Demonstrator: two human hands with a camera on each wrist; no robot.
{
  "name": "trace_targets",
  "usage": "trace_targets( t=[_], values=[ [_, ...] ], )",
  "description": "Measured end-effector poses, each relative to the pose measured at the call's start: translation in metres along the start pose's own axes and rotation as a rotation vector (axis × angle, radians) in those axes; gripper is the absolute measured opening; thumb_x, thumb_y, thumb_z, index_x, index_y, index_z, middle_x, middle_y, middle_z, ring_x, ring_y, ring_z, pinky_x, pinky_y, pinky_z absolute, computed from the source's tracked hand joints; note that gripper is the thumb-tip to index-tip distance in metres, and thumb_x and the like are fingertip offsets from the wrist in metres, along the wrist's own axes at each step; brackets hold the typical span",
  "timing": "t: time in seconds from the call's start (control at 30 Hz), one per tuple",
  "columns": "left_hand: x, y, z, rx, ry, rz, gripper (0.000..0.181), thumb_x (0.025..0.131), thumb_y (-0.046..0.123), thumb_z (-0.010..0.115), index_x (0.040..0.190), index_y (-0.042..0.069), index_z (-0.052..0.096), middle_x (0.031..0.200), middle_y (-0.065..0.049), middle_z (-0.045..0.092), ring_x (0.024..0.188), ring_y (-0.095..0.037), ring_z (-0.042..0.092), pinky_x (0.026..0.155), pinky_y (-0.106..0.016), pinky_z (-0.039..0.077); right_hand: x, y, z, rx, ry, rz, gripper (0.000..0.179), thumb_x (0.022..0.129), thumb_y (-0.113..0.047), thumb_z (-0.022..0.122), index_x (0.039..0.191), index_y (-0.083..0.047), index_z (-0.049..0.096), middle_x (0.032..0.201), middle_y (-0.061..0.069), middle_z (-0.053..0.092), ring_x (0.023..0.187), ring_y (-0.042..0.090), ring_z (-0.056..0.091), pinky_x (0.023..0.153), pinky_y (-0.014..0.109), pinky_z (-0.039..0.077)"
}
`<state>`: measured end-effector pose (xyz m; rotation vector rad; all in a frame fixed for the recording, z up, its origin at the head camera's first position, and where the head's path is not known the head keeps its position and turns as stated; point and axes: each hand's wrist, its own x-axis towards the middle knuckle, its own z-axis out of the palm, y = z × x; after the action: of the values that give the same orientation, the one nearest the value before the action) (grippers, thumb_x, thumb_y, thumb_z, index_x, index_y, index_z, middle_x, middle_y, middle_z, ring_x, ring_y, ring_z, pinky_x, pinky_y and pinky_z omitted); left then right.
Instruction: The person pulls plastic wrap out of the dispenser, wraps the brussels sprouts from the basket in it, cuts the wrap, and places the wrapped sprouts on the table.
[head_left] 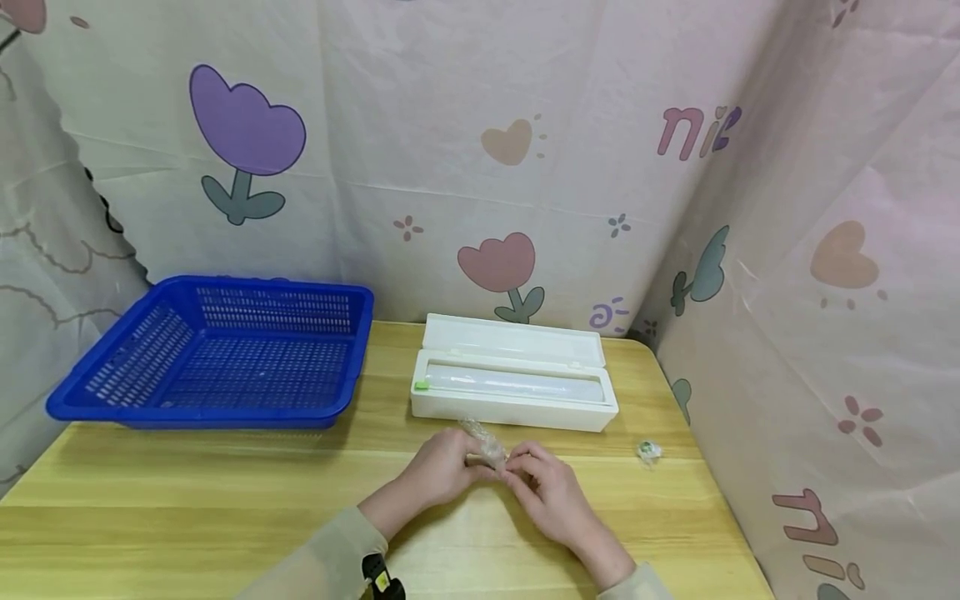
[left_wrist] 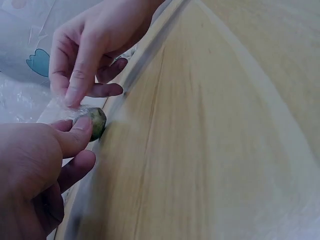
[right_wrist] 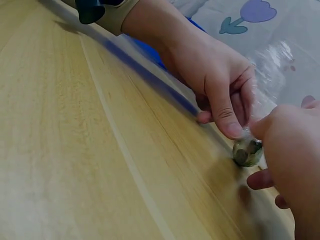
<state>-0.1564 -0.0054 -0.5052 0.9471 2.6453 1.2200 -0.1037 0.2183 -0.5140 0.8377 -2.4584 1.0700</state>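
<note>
A small round, dark green thing (left_wrist: 98,122) sits in clear plastic film (head_left: 483,444), whose loose end stands up crumpled above it. My left hand (head_left: 442,467) pinches it between thumb and fingers, as the left wrist view shows up close. From the other side my right hand (head_left: 551,493) pinches the film just beside the left fingertips, its other fingers loosely bent. In the right wrist view the round thing (right_wrist: 247,152) shows below the left thumb, low over the wooden table, with the film (right_wrist: 272,70) spread out behind.
Just beyond my hands stands a white cling film box (head_left: 517,417), lid raised, with a roll inside and a green slider (head_left: 422,385). A blue plastic basket (head_left: 247,414) is at the left. Another small film-wrapped thing (head_left: 649,452) lies right on the wooden table (head_left: 225,517).
</note>
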Motion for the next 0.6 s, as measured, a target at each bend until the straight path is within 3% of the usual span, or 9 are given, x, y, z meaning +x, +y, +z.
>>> trace_targets(
  t=[0.13, 0.27, 0.33, 0.43, 0.53, 0.6],
  values=[
    [0.000, -0.001, 0.002, 0.001, 0.009, 0.000, 0.018, 0.087, 0.029, 0.089, 0.104, 0.030, 0.085, 0.103, 0.015, 0.078, 0.097, -0.005, 0.071, 0.084, -0.031, 0.057, 0.005, -0.003, 0.001, 0.152, -0.024, 0.197, 0.006, 0.099, -0.009, 0.075, 0.097, -0.014, 0.073, 0.098, -0.007, 0.067, 0.068, 0.006, 0.061, 0.056, 0.025, 0.054],
    [-0.001, -0.001, 0.002, 0.003, 0.023, -0.007, 0.017, 0.085, 0.031, 0.090, 0.101, 0.028, 0.086, 0.099, 0.014, 0.079, 0.087, -0.002, 0.068, 0.075, -0.027, 0.053, 0.013, -0.004, 0.002, 0.358, -0.043, 0.441, 0.011, 0.097, -0.008, 0.077, 0.103, -0.004, 0.069, 0.086, 0.004, 0.065, 0.056, 0.012, 0.058, 0.048, 0.027, 0.053],
    [0.000, -0.001, 0.002, 0.009, 0.030, 0.003, 0.019, 0.085, 0.030, 0.090, 0.102, 0.027, 0.086, 0.100, 0.013, 0.079, 0.090, -0.005, 0.070, 0.077, -0.028, 0.054, 0.017, -0.004, 0.002, 0.413, -0.049, 0.536, 0.016, 0.097, -0.009, 0.077, 0.106, 0.001, 0.068, 0.083, 0.008, 0.064, 0.053, 0.014, 0.058, 0.047, 0.028, 0.053],
    [0.000, -0.001, 0.002, 0.010, 0.033, 0.004, 0.020, 0.086, 0.029, 0.090, 0.105, 0.027, 0.085, 0.103, 0.012, 0.079, 0.093, -0.003, 0.069, 0.080, -0.029, 0.056, 0.021, -0.003, 0.000, 0.392, -0.082, 0.563, 0.020, 0.098, -0.012, 0.076, 0.109, 0.004, 0.069, 0.081, 0.009, 0.065, 0.052, 0.016, 0.059, 0.048, 0.029, 0.053],
    [-0.002, 0.000, 0.000, -0.039, 0.008, -0.008, 0.020, 0.089, 0.028, 0.088, 0.109, 0.028, 0.085, 0.108, 0.013, 0.078, 0.070, 0.001, 0.061, 0.074, -0.027, 0.056, 0.025, -0.003, -0.002, 0.353, -0.140, 0.565, 0.025, 0.101, -0.019, 0.074, 0.111, 0.004, 0.072, 0.077, 0.009, 0.067, 0.052, 0.017, 0.060, 0.049, 0.026, 0.051],
    [-0.003, 0.000, -0.002, -0.099, -0.017, -0.003, 0.020, 0.090, 0.027, 0.087, 0.111, 0.027, 0.085, 0.110, 0.013, 0.077, 0.056, 0.003, 0.048, 0.069, -0.024, 0.054, 0.026, -0.003, -0.003, 0.351, -0.171, 0.577, 0.027, 0.102, -0.022, 0.073, 0.112, 0.003, 0.074, 0.077, 0.008, 0.068, 0.053, 0.017, 0.060, 0.049, 0.025, 0.050]
  ],
)
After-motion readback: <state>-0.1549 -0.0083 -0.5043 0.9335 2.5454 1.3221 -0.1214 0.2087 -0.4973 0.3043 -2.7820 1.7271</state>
